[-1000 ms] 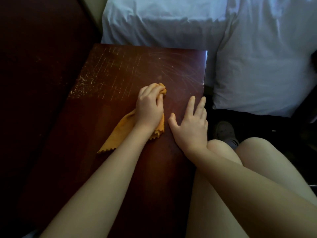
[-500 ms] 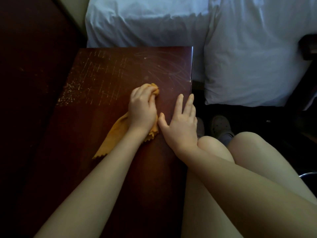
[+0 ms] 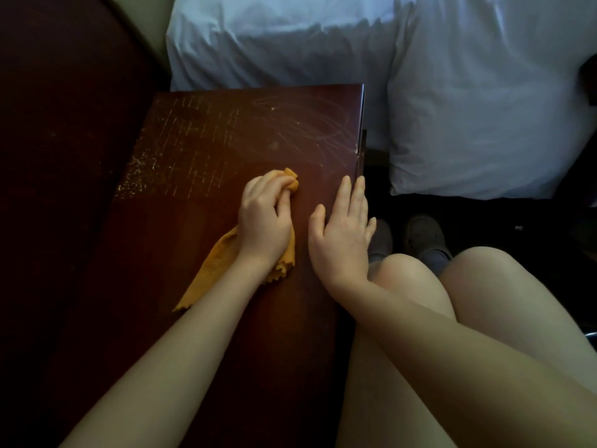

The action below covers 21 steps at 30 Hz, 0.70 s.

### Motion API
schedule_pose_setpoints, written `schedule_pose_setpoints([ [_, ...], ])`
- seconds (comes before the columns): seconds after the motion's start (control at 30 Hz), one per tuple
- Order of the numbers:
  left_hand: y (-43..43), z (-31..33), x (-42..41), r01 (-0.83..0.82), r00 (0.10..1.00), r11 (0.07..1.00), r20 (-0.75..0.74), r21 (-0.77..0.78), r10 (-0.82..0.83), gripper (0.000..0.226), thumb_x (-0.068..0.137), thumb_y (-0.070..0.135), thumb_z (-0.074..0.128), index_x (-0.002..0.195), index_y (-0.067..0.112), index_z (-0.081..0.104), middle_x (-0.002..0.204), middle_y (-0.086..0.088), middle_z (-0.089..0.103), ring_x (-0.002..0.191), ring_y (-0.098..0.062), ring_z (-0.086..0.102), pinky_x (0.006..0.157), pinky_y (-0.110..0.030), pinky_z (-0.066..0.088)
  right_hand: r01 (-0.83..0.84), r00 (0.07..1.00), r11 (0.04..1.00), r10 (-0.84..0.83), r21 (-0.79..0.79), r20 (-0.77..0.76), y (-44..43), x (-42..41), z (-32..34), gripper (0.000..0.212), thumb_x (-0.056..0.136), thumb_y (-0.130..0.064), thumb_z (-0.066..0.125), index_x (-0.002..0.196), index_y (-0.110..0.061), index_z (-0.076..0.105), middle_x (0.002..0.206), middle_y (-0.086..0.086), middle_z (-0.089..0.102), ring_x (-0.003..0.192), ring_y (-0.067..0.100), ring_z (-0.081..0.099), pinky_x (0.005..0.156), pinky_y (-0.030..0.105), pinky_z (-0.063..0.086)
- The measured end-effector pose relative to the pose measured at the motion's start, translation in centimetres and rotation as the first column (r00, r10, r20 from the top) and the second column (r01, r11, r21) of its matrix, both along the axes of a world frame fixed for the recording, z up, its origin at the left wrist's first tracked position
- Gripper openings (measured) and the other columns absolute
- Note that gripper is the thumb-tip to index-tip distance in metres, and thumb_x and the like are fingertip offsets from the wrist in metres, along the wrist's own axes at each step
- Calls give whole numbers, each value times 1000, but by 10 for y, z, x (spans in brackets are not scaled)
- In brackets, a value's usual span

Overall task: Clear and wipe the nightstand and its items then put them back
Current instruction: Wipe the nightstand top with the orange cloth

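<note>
Orange cloth (image 3: 210, 273) was gripped, bunched, beneath the left hand (image 3: 263, 221) at the middle of the nightstand (image 3: 226, 140), apparently for pressure on its scratched top; the right hand (image 3: 342, 234) was laid flat, fingers straight, along the right edge, seemingly as bracing.

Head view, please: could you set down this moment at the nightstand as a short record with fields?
surface: dark wooden nightstand, top in view
marks: pale scratches and specks on its far part
cloth: orange cloth, bunched at the front, tail trailing toward the person
left hand: grips the cloth, pressing it on the top
right hand: flat, fingers straight, on the top by its right edge
beyond: white pillow
</note>
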<state>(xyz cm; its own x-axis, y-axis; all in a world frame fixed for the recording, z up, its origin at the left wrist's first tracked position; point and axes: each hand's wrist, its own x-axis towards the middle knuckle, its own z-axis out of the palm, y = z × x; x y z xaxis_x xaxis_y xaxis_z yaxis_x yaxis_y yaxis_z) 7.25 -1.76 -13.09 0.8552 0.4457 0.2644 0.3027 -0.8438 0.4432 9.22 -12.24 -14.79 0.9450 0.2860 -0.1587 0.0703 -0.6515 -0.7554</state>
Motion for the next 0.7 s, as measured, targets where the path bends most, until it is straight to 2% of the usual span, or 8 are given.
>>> schedule_pose_setpoints([
  [0.1, -8, 0, 16, -115, 993, 993, 21, -22, 116, 23, 89, 4, 50, 104, 8, 67, 111, -4, 64, 109, -21, 53, 91, -7, 23, 0, 1000, 999, 0, 39, -5, -3, 0, 2, 61, 98, -31, 32, 149, -14, 4, 157, 5, -4, 143, 17, 1, 113, 47, -2],
  [0.17, -14, 0, 24, -115, 993, 993, 23, -24, 116, 23, 89, 5, 50, 105, 8, 67, 112, -4, 64, 110, -20, 53, 91, -6, 22, 11, 1000, 998, -10, 69, -17, -3, -1, 3, 60, 98, -29, 32, 149, -13, 5, 157, 6, -3, 143, 17, 1, 113, 46, -2],
  [0.23, -21, 3, 26, -53, 999, 998, 14, -18, 53, 23, 88, 3, 51, 104, 7, 67, 111, -5, 65, 110, -21, 53, 92, -5, 22, 10, 1000, 1000, -10, -3, 2, -4, -3, 4, 60, 98, -29, 31, 149, -12, 5, 157, 8, -3, 143, 18, 1, 113, 46, -5],
  [0.3, -25, 4, 17, 43, 999, 999, -9, 10, -43, 23, 87, 1, 53, 104, 6, 67, 109, -7, 66, 109, -22, 54, 94, -11, 27, -34, 994, 989, 48, -141, 97, -11, -6, 2, 61, 97, -31, 30, 149, -12, 5, 157, 9, -2, 143, 19, 1, 112, 44, -9],
  [0.4, -25, 3, -3, 130, 991, 991, -34, 27, -129, 24, 86, 1, 54, 105, 7, 67, 110, -6, 65, 111, -20, 53, 96, -15, 31, -111, 973, 975, 146, -193, 181, -27, -9, -2, 60, 96, -32, 29, 149, -13, 8, 157, 9, 1, 144, 19, 1, 111, 38, -13],
  [0.5, -26, 3, -9, 85, 996, 996, -26, 25, -85, 24, 87, 4, 54, 106, 9, 67, 110, -4, 65, 111, -18, 53, 95, -13, 30, -37, 989, 980, 64, -194, 131, -41, -3, -3, 59, 97, -33, 30, 149, -13, 10, 157, 10, 6, 144, 21, 1, 111, 37, -11],
  [0.57, -27, 1, 0, -13, 1000, 1000, -21, 5, 13, 24, 89, 6, 52, 108, 9, 67, 112, -4, 65, 112, -19, 52, 94, -11, 27, 0, 998, 974, 16, -227, 68, -47, 4, -1, 59, 97, -34, 28, 149, -12, 9, 157, 10, 5, 144, 22, 0, 112, 38, -10],
  [0.7, -34, 0, 23, -178, 984, 983, 0, -40, 178, 25, 90, 6, 50, 110, 10, 65, 116, -2, 62, 114, -19, 49, 93, -11, 26, -49, 997, 944, 25, -325, -79, -61, 9, 1, 59, 99, -37, 24, 149, -10, 5, 156, 13, 2, 143, 24, -5, 113, 42, -9],
])
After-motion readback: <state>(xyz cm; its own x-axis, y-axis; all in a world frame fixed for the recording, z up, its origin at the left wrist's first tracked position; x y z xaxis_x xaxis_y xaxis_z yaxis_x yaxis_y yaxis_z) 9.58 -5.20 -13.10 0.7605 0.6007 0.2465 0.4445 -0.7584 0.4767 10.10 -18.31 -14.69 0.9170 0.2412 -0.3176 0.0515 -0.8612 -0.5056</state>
